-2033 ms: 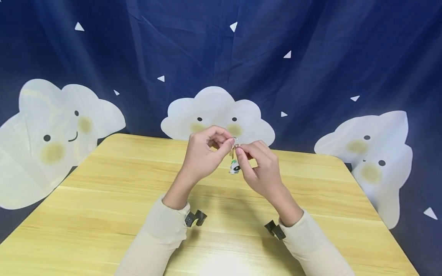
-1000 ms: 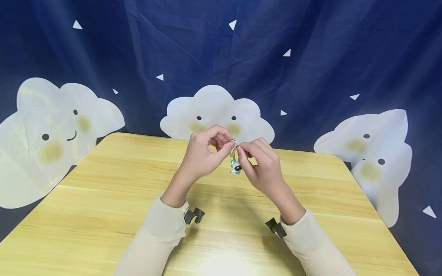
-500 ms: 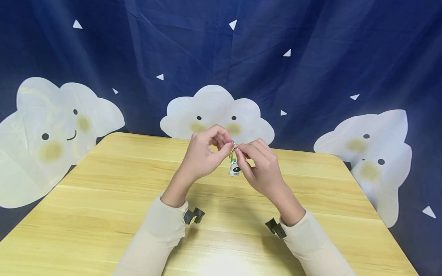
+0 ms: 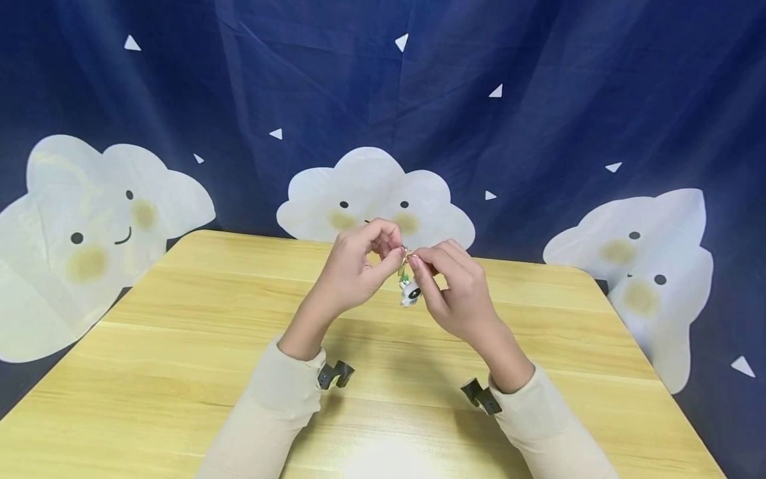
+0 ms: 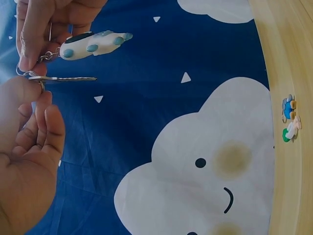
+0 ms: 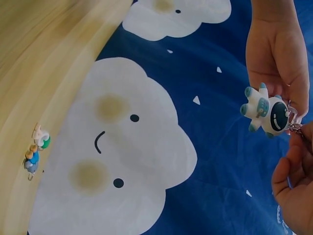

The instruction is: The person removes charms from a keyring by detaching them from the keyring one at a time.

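Observation:
My left hand (image 4: 359,266) and right hand (image 4: 457,286) meet above the table, fingertips close together at a small metal key ring (image 5: 30,73). A white and teal astronaut charm (image 6: 266,112) with a dark visor hangs from it on a short chain (image 5: 46,56). A metal key (image 5: 63,78) also hangs there, seen nearly edge-on in the left wrist view. Thumb and index finger of my left hand pinch at the key's head and ring. My right hand pinches the ring near the chain. Fingertips hide part of the ring, so how key and ring join is unclear.
Two small figure charms, one blue (image 5: 288,107) and one white, pink and green (image 5: 292,129), lie on the wooden table (image 4: 227,332) near its far edge. A dark blue curtain (image 4: 335,80) with printed clouds stands behind. Each cuff carries a black camera (image 4: 336,375).
Both hands stay nearly in place with small fingertip movements. Two seconds ago the ring showed as an arc above the fingers; now it is mostly hidden. The astronaut charm has swung and turned slightly.

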Available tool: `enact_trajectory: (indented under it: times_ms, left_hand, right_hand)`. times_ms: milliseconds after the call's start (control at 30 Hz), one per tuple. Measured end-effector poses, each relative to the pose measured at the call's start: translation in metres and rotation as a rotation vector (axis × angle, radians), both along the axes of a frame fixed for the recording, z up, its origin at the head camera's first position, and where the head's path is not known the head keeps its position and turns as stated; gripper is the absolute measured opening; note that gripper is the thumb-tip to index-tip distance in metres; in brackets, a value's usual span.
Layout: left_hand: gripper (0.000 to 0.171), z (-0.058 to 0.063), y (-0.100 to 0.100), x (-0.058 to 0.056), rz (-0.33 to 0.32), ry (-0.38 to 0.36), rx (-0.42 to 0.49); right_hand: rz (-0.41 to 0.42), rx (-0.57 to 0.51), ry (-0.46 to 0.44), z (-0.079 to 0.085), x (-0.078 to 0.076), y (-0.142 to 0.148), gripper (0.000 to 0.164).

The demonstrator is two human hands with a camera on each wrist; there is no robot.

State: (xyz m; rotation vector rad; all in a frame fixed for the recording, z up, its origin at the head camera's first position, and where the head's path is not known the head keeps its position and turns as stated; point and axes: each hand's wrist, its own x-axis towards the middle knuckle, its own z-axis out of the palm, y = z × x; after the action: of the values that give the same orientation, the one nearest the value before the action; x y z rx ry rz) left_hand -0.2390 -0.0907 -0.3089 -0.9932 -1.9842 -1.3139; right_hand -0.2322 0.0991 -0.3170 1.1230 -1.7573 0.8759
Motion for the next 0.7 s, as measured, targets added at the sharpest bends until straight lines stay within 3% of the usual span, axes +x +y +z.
enact_trajectory:
  times_ms: [400, 700]
  left_hand:
    - [0.015, 0.0010, 0.0006, 0.0019, 0.024, 0.046, 0.008]
    - [0.012, 0.0021, 0.0001, 0.0015, -0.026, 0.055, 0.017]
  right_hand:
    - [0.033, 0.012, -0.049, 0.0020, 0.0016, 0.0037, 0.034]
    - [0.054, -0.009, -0.097, 0.0038, 0.0021, 0.0063, 0.039]
